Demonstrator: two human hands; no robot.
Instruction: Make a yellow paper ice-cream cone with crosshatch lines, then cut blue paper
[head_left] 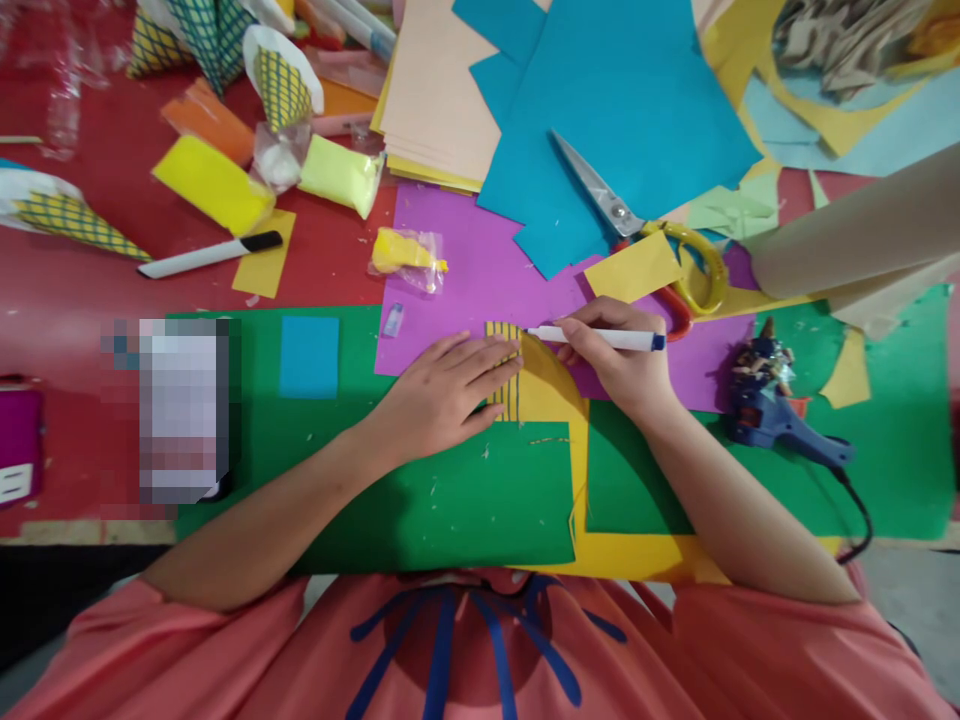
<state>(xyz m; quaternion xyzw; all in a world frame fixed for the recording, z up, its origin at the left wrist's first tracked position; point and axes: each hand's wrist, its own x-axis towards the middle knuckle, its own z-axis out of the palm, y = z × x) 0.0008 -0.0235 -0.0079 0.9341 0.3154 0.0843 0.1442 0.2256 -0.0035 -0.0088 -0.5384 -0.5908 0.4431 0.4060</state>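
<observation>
My left hand [442, 392] lies flat with fingers stretched out, pressing on a yellow paper piece [544, 385] that carries dark drawn lines. My right hand [619, 360] is closed around a white marker [600, 337] with a blue end, its tip touching the yellow paper's top edge near the lines. The yellow piece rests on a purple sheet [480, 270] and green sheets [450, 500].
Scissors with yellow and red handles [637, 225] lie on blue paper [622, 110]. A blue glue gun [772, 415] sits at right. Another marker [210, 255], yellow packets [214, 185], patterned paper cones [75, 220] and a paper stack [435, 100] crowd the red table's back.
</observation>
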